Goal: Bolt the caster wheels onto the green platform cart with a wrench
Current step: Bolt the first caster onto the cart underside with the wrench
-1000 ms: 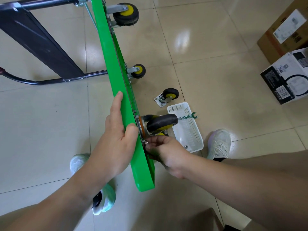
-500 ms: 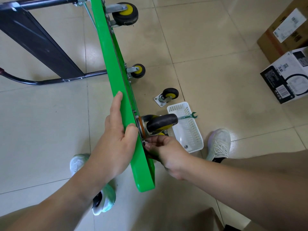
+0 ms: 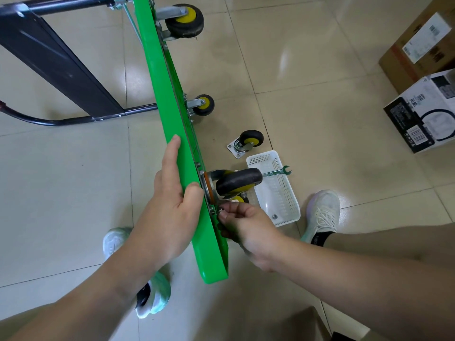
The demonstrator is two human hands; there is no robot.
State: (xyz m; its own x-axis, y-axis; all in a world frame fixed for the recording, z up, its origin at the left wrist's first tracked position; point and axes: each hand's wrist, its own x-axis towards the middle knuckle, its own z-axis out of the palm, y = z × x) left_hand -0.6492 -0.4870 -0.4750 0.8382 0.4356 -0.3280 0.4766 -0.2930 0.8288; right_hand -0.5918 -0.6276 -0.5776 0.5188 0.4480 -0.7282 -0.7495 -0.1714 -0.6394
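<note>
Print on the two boxes at the right edge, none of it legible

The brown cardboard box (image 3: 403, 60) carries a white rectangular shipping label (image 3: 424, 38) with barcodes and lines of small print, all too blurred to read. Near it, the black-and-white printed carton (image 3: 403, 114) has a white barcode sticker (image 3: 416, 132) on its dark side, with a row of tiny marks under it. A few large dark characters (image 3: 416, 100) stand sideways on its white top, too soft to make out. No brand or number can be read
</note>
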